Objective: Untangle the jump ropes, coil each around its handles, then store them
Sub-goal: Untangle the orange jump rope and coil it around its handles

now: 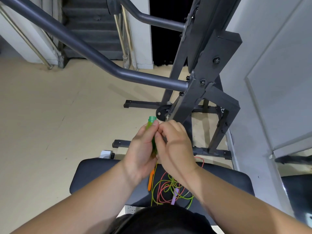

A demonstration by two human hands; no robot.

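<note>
- The black padded bench [94, 174] lies nearest, across the lower part of the view, and both forearms reach out over it
- On the bench top, towards its middle, a thin green rope [152, 190] and a pink rope [160, 186] lie in loose, crossing loops, tangled with each other
- An orange handle [150, 180] rests on the bench at the left edge of the tangle, and a pale purple handle [174, 196] lies among the loops towards the bench's near edge
- One strand of the green rope runs up from the bench to the hands
- Above the bench's far edge the left hand [141, 152] grasps a translucent green handle [150, 122], fingers wrapped round it, with the handle's capped end sticking out past the fingertips
- The right hand [175, 142] is closed against the same handle from the other side, thumb laid along it and fingertips bent in to meet the left fingertips; whether it also pinches rope there is hidden
- Just beyond the bench stands a dark grey steel rack [200, 85] with a long bent bar reaching left, its feet on the beige floor [50, 115]
- A black weight plate [161, 112] sits low on the rack, past the bench's far end
- Farthest from the bench, dark stairs [94, 22] with metal rails climb at the top left
</note>
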